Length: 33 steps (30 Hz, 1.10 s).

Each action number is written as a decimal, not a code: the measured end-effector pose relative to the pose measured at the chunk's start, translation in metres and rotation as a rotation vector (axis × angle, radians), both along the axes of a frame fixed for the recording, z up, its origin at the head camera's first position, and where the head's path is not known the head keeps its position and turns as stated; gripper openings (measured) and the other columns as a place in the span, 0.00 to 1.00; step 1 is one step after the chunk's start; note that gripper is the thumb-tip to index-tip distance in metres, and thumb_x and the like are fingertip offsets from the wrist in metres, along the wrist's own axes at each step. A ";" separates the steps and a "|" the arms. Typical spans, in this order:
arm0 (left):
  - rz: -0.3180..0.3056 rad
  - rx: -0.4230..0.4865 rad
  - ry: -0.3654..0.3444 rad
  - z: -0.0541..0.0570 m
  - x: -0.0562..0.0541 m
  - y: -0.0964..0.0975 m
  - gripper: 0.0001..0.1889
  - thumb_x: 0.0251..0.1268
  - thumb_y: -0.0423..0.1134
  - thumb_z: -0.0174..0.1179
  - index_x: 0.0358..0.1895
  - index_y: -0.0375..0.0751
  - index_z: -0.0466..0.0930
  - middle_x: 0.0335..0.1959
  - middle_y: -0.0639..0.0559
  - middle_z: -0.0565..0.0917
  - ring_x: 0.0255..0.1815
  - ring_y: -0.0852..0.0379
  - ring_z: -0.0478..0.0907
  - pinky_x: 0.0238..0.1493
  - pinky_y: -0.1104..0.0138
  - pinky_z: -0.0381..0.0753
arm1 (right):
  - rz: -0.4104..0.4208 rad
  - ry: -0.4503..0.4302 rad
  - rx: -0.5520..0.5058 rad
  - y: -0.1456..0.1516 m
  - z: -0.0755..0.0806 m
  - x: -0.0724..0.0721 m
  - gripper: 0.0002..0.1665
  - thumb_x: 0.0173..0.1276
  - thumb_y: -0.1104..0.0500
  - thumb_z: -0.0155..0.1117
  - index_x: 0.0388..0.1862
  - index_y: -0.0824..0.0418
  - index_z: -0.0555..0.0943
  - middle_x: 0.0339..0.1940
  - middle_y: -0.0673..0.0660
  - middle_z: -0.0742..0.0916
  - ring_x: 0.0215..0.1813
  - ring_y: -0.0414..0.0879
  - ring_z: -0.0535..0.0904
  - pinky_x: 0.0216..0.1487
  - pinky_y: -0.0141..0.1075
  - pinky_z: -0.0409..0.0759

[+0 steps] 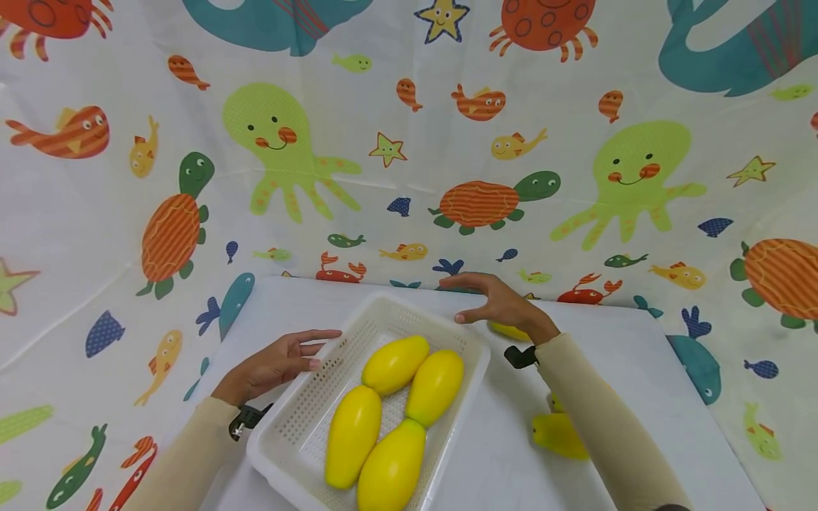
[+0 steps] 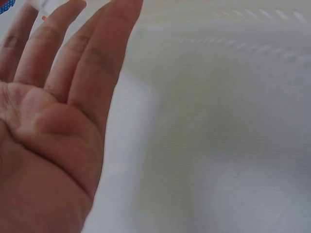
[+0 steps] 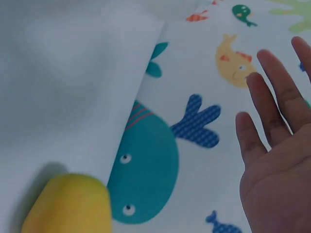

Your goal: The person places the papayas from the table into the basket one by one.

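A white perforated plastic basket (image 1: 299, 428) stands at an angle on the table in the head view. Several smooth yellow papaya-like fruits (image 1: 393, 465) with greenish tips lie inside it. Beside the basket's left rim is my left hand (image 1: 275, 365), fingers extended over the edge; whether they touch it I cannot tell. The left wrist view shows that hand (image 2: 53, 107) with straight fingers and a bare palm. My right hand (image 1: 501, 305) hovers at the far right corner, thumb and fingers spread, holding nothing. In the right wrist view its fingers (image 3: 265, 102) are apart.
Right of the basket, a yellow fruit (image 1: 560, 435) lies partly under my right forearm, with another bit of yellow (image 1: 554, 403) behind it. One more yellow fruit (image 1: 509, 331) shows beneath my right wrist. A sea-animal printed curtain (image 1: 383, 206) hangs behind the white table (image 1: 629, 369).
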<state>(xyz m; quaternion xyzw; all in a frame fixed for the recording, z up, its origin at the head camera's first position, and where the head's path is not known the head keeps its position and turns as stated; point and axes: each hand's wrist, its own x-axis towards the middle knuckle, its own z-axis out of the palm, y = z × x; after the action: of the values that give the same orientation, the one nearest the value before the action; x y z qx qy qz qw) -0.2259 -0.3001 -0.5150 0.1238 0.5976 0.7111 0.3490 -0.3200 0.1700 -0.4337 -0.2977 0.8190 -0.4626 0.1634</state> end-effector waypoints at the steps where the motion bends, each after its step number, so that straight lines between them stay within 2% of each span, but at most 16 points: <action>1: -0.002 0.003 0.000 0.000 0.000 0.000 0.34 0.81 0.28 0.54 0.84 0.53 0.60 0.80 0.48 0.74 0.72 0.34 0.79 0.64 0.39 0.82 | -0.019 -0.002 0.009 0.003 -0.001 0.000 0.40 0.64 0.53 0.80 0.75 0.44 0.78 0.77 0.49 0.80 0.83 0.56 0.66 0.84 0.72 0.55; 4: -0.005 0.010 0.000 0.000 0.000 -0.001 0.34 0.81 0.27 0.53 0.85 0.53 0.60 0.80 0.48 0.73 0.72 0.34 0.79 0.64 0.39 0.82 | -0.067 -0.006 0.033 0.012 -0.006 0.000 0.41 0.63 0.53 0.80 0.76 0.43 0.77 0.80 0.50 0.78 0.85 0.58 0.63 0.83 0.75 0.53; 10: -0.009 0.013 -0.004 0.001 0.000 -0.001 0.34 0.82 0.27 0.53 0.84 0.53 0.61 0.80 0.47 0.73 0.72 0.34 0.79 0.64 0.40 0.82 | -0.114 -0.008 0.062 0.025 -0.014 -0.002 0.43 0.64 0.54 0.80 0.78 0.44 0.75 0.82 0.52 0.75 0.86 0.61 0.61 0.82 0.76 0.54; 16: -0.010 0.018 -0.007 0.000 0.000 -0.001 0.33 0.82 0.27 0.52 0.84 0.54 0.61 0.80 0.47 0.73 0.72 0.33 0.79 0.64 0.40 0.82 | -0.150 0.000 0.082 0.037 -0.020 -0.006 0.46 0.62 0.48 0.83 0.78 0.44 0.75 0.82 0.53 0.74 0.86 0.61 0.60 0.82 0.76 0.54; 21: -0.002 0.004 -0.005 0.000 0.000 0.000 0.33 0.82 0.27 0.53 0.84 0.54 0.61 0.79 0.49 0.75 0.72 0.34 0.80 0.64 0.39 0.82 | -0.186 0.006 0.146 0.045 -0.026 -0.009 0.50 0.61 0.44 0.83 0.80 0.45 0.72 0.86 0.55 0.69 0.87 0.63 0.57 0.81 0.78 0.51; 27: -0.003 -0.003 0.000 0.000 0.000 0.000 0.33 0.82 0.28 0.53 0.84 0.54 0.61 0.79 0.49 0.75 0.71 0.34 0.80 0.64 0.39 0.82 | -0.236 -0.028 0.201 0.056 -0.033 -0.009 0.48 0.62 0.49 0.83 0.80 0.42 0.72 0.89 0.59 0.62 0.88 0.68 0.53 0.80 0.79 0.49; 33: -0.005 0.003 -0.004 0.000 0.000 0.001 0.33 0.82 0.28 0.53 0.84 0.55 0.61 0.79 0.48 0.75 0.71 0.33 0.80 0.64 0.39 0.82 | -0.266 -0.011 0.283 0.066 -0.044 -0.012 0.48 0.63 0.51 0.82 0.80 0.43 0.72 0.87 0.62 0.64 0.86 0.69 0.55 0.80 0.78 0.53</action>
<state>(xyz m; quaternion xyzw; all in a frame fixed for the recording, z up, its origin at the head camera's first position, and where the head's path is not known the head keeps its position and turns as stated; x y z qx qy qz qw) -0.2257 -0.2992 -0.5148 0.1242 0.5956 0.7114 0.3518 -0.3324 0.2358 -0.4775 -0.1583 0.9070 -0.3621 0.1455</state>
